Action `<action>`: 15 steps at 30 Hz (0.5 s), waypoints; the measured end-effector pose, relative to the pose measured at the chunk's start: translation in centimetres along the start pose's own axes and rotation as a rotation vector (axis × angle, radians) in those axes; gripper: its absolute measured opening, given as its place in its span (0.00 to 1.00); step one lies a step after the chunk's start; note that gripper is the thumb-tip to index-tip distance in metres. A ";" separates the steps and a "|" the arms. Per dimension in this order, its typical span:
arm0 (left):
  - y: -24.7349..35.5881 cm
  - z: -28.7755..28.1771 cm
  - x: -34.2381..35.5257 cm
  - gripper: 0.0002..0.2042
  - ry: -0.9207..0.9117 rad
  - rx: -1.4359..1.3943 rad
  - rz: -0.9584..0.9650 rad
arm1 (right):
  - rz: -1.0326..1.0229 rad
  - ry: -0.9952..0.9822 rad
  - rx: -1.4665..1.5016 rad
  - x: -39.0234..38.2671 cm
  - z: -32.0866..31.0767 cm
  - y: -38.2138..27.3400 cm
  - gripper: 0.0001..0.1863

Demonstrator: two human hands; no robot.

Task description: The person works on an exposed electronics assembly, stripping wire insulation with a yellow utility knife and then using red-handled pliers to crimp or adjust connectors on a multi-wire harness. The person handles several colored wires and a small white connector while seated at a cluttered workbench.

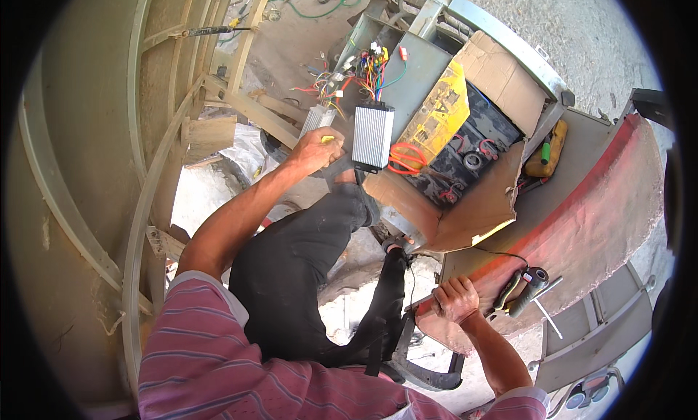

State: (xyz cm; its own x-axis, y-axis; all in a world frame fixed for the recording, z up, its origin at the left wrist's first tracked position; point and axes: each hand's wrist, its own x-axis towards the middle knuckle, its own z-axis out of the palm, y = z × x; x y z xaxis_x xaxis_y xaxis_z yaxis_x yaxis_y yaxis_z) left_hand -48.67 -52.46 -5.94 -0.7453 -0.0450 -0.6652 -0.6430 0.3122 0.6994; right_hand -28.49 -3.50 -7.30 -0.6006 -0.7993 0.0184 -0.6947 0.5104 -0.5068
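My left hand [314, 152] is closed around a small thing with a yellow end [329, 138]; the fingers hide the rest of it. Just beyond that hand lies a silver finned metal box [318, 117]. To its right is a larger finned controller box [374, 136], with a bundle of coloured wires and plugs [374, 62] running from its far end. Lower right, my right hand [456, 299] is closed over the near edge of a red-and-grey panel [582, 202]. Pliers [507, 289] and a black-handled tool [529, 292] lie on the panel beside it.
Dark batteries [465, 158] sit in an open cardboard box [483, 206], with a yellow sheet [443, 111] and an orange cable loop [407, 158] alongside. A yellow tool [556, 147] rests right of the box. A curved metal frame [145, 224] stands on the left.
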 end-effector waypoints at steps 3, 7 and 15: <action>-1.2 0.5 2.7 0.09 0.098 -0.159 0.040 | 0.016 -0.019 0.008 0.4 -0.1 -0.1 0.07; -1.5 0.6 5.1 0.09 0.148 -0.246 0.085 | 0.027 -0.010 -0.004 1.4 -0.1 -0.3 0.06; -1.1 0.7 6.9 0.09 0.227 -0.203 0.275 | 0.213 -0.314 0.257 4.1 -1.9 -2.7 0.07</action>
State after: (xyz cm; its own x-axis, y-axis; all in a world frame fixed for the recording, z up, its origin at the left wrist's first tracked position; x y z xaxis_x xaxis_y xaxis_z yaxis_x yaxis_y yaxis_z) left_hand -53.01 -52.50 -11.51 -0.8994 -0.2015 -0.3878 -0.4195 0.1493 0.8954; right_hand -29.84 -7.56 -4.19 -0.5432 -0.7625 -0.3513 -0.4241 0.6104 -0.6690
